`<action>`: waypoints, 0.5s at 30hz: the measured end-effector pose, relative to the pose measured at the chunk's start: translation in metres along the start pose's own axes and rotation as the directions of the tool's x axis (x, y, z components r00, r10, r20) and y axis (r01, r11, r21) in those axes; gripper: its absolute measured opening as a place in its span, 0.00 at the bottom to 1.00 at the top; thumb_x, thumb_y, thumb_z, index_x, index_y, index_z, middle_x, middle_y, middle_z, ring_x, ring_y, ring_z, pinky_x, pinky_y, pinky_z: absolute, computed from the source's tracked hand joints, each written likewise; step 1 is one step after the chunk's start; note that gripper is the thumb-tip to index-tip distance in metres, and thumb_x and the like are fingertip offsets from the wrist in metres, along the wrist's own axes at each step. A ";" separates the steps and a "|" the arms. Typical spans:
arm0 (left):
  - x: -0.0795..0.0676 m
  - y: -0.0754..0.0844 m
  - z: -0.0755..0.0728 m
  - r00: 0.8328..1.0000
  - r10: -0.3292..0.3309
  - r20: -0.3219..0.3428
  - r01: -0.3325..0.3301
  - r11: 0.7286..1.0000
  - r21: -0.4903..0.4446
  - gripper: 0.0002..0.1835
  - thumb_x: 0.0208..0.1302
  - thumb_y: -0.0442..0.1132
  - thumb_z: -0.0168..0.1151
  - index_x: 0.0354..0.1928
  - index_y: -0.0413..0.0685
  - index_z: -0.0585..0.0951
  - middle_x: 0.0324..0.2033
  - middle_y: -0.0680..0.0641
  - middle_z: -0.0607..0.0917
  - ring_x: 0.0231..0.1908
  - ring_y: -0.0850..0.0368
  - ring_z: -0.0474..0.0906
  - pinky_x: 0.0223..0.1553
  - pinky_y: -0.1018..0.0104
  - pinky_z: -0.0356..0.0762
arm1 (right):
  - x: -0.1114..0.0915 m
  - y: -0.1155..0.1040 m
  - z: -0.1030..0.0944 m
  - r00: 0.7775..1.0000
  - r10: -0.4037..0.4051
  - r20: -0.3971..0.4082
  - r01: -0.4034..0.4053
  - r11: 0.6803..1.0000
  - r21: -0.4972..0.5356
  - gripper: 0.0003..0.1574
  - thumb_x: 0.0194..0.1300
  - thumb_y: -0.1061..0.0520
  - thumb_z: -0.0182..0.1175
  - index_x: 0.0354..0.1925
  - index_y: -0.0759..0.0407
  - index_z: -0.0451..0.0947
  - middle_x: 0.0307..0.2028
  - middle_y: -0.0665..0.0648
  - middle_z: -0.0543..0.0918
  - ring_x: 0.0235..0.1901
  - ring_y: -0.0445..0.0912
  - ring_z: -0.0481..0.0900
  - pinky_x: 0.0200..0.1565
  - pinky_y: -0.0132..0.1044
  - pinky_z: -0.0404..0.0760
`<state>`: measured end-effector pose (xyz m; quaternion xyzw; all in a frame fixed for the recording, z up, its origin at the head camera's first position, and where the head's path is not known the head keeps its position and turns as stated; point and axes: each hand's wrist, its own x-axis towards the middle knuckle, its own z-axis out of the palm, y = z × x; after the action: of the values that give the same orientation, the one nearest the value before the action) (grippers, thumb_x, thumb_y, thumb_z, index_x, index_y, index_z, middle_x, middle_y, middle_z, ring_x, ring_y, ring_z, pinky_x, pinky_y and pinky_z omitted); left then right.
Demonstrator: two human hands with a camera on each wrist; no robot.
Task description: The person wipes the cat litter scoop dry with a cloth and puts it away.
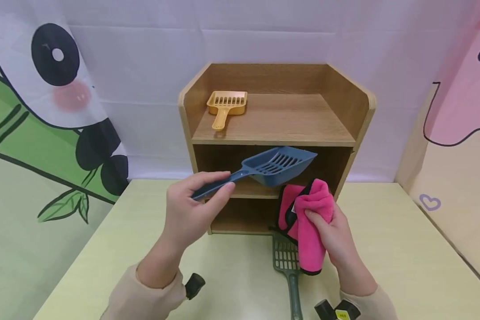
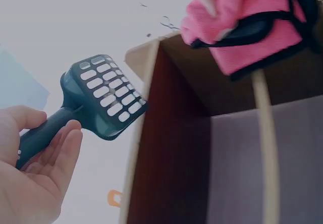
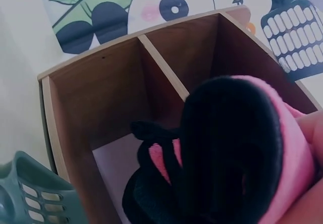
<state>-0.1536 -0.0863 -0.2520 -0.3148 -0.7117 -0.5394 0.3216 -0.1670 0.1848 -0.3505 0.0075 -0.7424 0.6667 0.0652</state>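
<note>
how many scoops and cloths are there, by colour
Blue slotted plastic scoop, held by the left hand: 1
Yellow slotted plastic scoop, on the top shelf of the wooden shelf unit: 1
Green slotted plastic scoop, lying on the table: 1
Pink cloth with black trim, held by the right hand: 1
Total: 4

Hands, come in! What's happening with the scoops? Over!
Left hand holds blue scoop by its handle. Right hand grips pink cloth. Green scoop lies below on table.

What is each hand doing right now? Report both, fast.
Left hand: holds the blue slotted plastic scoop by its handle.
Right hand: grips the pink black-edged cloth.
</note>
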 end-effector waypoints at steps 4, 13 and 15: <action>0.010 0.010 0.000 0.995 0.096 -0.009 -0.095 0.994 0.051 0.13 0.48 0.24 0.68 0.39 0.33 0.84 0.30 0.40 0.87 0.24 0.61 0.79 0.25 0.76 0.78 | 0.000 -0.001 -0.004 1.000 -0.022 0.014 0.023 0.998 -0.065 0.23 0.67 0.56 0.57 0.57 0.56 0.63 0.52 0.53 0.72 0.46 0.40 0.77 0.43 0.32 0.82; 0.040 0.005 0.018 0.970 0.241 -0.024 -0.216 0.908 0.358 0.09 0.54 0.33 0.68 0.36 0.34 0.85 0.30 0.41 0.87 0.28 0.55 0.81 0.28 0.70 0.79 | -0.001 -0.004 -0.008 0.998 -0.042 0.043 0.045 0.997 -0.063 0.24 0.67 0.55 0.57 0.58 0.56 0.63 0.51 0.52 0.73 0.47 0.41 0.77 0.43 0.33 0.82; 0.046 0.002 0.024 0.973 0.232 -0.015 -0.205 0.888 0.412 0.09 0.55 0.34 0.66 0.37 0.34 0.85 0.29 0.41 0.86 0.28 0.54 0.80 0.28 0.67 0.80 | -0.002 -0.004 -0.009 0.998 -0.043 0.044 0.046 0.997 -0.064 0.24 0.67 0.55 0.57 0.58 0.56 0.63 0.51 0.52 0.73 0.47 0.41 0.77 0.43 0.34 0.82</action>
<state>-0.1818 -0.0580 -0.2191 -0.3015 -0.7578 -0.3491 0.4615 -0.1640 0.1928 -0.3460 0.0362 -0.7647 0.6402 0.0644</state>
